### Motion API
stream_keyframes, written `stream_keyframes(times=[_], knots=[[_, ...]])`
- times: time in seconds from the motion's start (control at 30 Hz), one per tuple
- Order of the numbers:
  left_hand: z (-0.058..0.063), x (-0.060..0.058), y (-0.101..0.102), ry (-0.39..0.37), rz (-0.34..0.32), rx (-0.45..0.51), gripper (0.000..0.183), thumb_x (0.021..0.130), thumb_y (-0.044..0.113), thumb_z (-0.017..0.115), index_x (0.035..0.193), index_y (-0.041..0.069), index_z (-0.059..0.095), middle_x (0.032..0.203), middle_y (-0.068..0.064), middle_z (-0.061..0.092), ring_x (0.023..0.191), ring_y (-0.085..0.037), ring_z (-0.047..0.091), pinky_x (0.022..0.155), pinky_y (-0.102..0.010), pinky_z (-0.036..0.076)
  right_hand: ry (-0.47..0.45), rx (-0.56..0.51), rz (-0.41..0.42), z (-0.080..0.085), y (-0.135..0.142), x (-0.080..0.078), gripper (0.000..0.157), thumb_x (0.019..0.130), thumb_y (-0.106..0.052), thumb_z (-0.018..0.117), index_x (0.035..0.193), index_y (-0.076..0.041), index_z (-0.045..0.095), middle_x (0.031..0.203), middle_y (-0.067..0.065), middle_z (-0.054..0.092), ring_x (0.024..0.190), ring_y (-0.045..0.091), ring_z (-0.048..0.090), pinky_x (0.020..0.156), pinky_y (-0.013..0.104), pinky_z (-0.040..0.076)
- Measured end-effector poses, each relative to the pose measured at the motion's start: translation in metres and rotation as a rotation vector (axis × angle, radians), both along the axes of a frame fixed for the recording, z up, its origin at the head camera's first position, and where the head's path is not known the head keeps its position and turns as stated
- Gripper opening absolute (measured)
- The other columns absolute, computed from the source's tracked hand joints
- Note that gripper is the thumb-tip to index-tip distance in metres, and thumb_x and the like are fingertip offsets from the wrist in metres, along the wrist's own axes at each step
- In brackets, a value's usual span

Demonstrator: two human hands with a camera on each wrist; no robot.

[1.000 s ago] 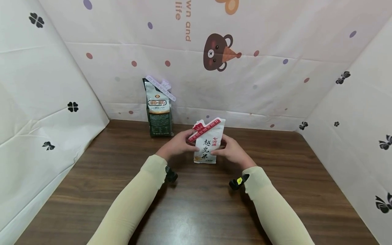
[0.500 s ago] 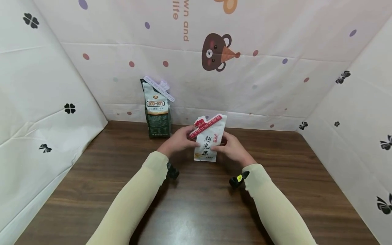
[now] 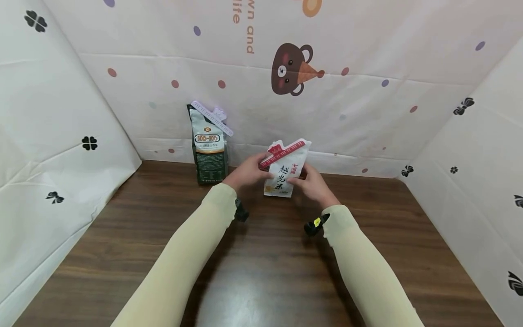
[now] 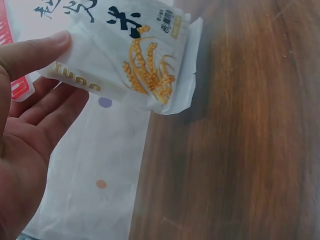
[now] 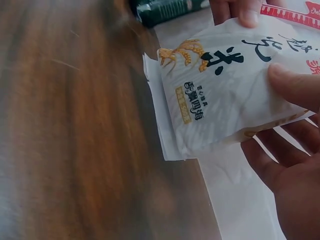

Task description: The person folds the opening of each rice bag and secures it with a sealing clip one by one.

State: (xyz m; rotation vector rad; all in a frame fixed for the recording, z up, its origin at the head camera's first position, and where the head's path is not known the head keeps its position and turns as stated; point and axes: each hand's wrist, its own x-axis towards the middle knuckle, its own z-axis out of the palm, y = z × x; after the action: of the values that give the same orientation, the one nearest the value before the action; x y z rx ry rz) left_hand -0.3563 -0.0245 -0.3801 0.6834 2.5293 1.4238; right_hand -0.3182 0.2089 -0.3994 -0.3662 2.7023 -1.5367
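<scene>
Both hands hold a white rice bag (image 3: 281, 184) with black and red lettering, near the back of the table. My left hand (image 3: 248, 172) grips its left edge, thumb across the front and fingers behind. On the opposite edge, my right hand (image 3: 316, 187) holds it the same way. A red bag clip (image 3: 283, 154) runs slantwise over the bag's folded top. Golden grain ears (image 4: 147, 70) are printed low on the front in the left wrist view. The bag's bottom seam (image 5: 161, 117) points toward the wooden table in the right wrist view.
Left of the hands, a green and silver KO-KO bag (image 3: 211, 161) stands upright against the back cloth, a lilac clip (image 3: 212, 119) slanting over its top. Patterned white cloth (image 3: 367, 118) walls the brown wooden table (image 3: 261, 263) at the back and both sides.
Both hands have carried the rice bag back toward the rear cloth and slightly to the right. The KO-KO bag stays in place while the head view shifts a little.
</scene>
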Motion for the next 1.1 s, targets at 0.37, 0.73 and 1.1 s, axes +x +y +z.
stream_keyframes(times=[0.37,0.73,1.1], knots=[[-0.009,-0.024,0.022,0.001,0.065,0.027,0.06,0.081,0.014,0.078,0.135,0.015,0.052,0.122,-0.006,0.062,0.106,-0.021,0.059,0.096,-0.039,0.05,-0.03,-0.026,-0.028,0.001,0.008,-0.016,0.049,0.094,-0.024,0.064,0.138,-0.015,0.043,0.131,0.011,0.055,0.122,0.027,0.053,0.105,0.047,0.043],[-0.014,-0.04,0.032,-0.023,0.115,0.02,0.063,0.081,0.011,0.076,0.138,0.01,0.049,0.126,-0.011,0.059,0.112,-0.025,0.057,0.098,-0.04,0.049,-0.065,-0.121,-0.06,-0.003,0.009,-0.032,0.053,0.098,-0.016,0.057,0.146,-0.013,0.035,0.147,0.014,0.044,0.135,0.032,0.044,0.111,0.049,0.037],[-0.014,-0.048,0.035,-0.084,0.171,0.013,0.071,0.086,0.013,0.072,0.147,0.013,0.037,0.137,-0.012,0.053,0.124,-0.026,0.053,0.104,-0.043,0.044,-0.083,-0.091,-0.117,-0.003,0.007,-0.047,0.053,0.099,-0.023,0.055,0.148,-0.014,0.035,0.15,0.012,0.042,0.137,0.029,0.043,0.113,0.047,0.035]])
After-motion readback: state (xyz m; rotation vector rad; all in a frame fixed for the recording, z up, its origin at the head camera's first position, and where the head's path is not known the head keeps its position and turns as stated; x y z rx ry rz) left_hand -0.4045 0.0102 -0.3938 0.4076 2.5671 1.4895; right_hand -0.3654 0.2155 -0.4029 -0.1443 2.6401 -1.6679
